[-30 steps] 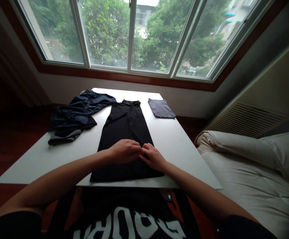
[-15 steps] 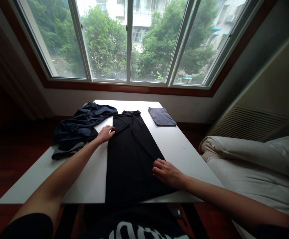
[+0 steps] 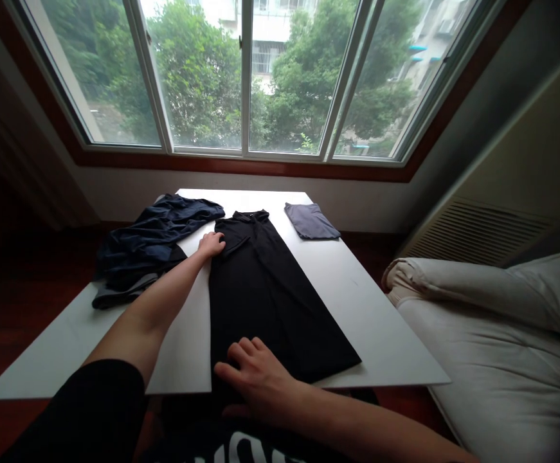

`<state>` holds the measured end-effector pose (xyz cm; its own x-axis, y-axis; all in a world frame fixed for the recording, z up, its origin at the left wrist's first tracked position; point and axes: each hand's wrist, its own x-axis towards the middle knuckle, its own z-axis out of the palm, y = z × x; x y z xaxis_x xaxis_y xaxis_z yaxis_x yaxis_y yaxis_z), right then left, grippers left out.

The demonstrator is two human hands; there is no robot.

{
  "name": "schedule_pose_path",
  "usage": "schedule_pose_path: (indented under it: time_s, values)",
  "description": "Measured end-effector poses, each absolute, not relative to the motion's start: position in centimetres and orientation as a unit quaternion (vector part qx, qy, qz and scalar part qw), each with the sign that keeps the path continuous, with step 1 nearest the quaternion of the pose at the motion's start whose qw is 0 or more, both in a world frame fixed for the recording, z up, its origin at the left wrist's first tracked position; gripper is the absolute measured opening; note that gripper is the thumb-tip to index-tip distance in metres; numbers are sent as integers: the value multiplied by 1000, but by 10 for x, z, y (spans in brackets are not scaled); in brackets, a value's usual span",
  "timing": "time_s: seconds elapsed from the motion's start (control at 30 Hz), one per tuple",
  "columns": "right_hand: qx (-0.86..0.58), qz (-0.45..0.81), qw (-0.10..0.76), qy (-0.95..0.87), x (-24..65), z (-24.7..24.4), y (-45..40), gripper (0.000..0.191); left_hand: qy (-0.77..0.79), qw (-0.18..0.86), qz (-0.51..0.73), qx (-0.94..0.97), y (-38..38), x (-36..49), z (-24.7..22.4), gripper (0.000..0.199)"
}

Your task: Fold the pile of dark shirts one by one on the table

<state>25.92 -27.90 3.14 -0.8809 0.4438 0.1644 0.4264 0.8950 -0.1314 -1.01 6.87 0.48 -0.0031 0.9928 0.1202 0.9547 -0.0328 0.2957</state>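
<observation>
A black garment (image 3: 270, 296) lies lengthwise on the white table (image 3: 357, 308), its collar end toward the window and a sleeve folded in over its upper left. My left hand (image 3: 211, 245) is at that upper left edge, its fingers curled onto the cloth by the sleeve. Low over the garment's near end is my right hand (image 3: 255, 376), fingers bent and apart, with nothing visible in it. Its underside is hidden.
A heap of dark blue clothing (image 3: 149, 241) covers the table's left side. A folded grey cloth (image 3: 311, 221) lies at the far right. Beyond the table's right edge stands a pale sofa (image 3: 492, 321); a window (image 3: 245, 83) is behind the table.
My right hand has moved left and nearer to me, from the garment's right edge to its near end. My left hand has shifted slightly forward along the left edge.
</observation>
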Motion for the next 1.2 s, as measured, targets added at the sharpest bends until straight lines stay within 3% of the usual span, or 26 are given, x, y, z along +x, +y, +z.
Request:
schedule_pose_path:
  time_s: [0.07, 0.13, 0.27, 0.33, 0.5, 0.57, 0.63, 0.77, 1.0, 1.1, 1.2]
  values:
    - [-234, 13, 91, -968, 249, 28, -279, 75, 698, 58, 139, 700, 76, -11, 5, 52]
    - [-240, -5, 106, -965, 245, 22, -280, 67, 702, 55, 130, 698, 83, -13, 6, 54]
    - [-230, 26, 179, -956, 244, 9, -288, 18, 706, 51, 121, 696, 99, -19, 4, 55]
    - [-265, 90, 239, -930, 247, 8, -292, 8, 707, 51, 120, 695, 107, -22, 2, 54]
    - [-449, 393, 386, -704, 262, 25, -296, 11, 712, 53, 119, 690, 124, -27, 1, 58]
    - [-472, 449, 421, -632, 270, 33, -295, 9, 716, 54, 117, 686, 132, -27, 4, 60]
    - [-461, 454, 441, -622, 278, 39, -295, 22, 720, 55, 115, 682, 140, -26, 6, 61]
    - [-390, 419, 407, -712, 287, 48, -296, 43, 730, 54, 111, 672, 156, -24, 9, 62]
    - [-324, 361, 332, -809, 280, 54, -299, 12, 749, 64, 125, 648, 177, -21, 13, 49]
    - [-334, 332, 318, -823, 274, 52, -298, 26, 756, 75, 143, 634, 182, -22, 16, 46]
    - [-358, 352, 322, -803, 269, 54, -299, 26, 757, 94, 158, 627, 186, -23, 20, 38]
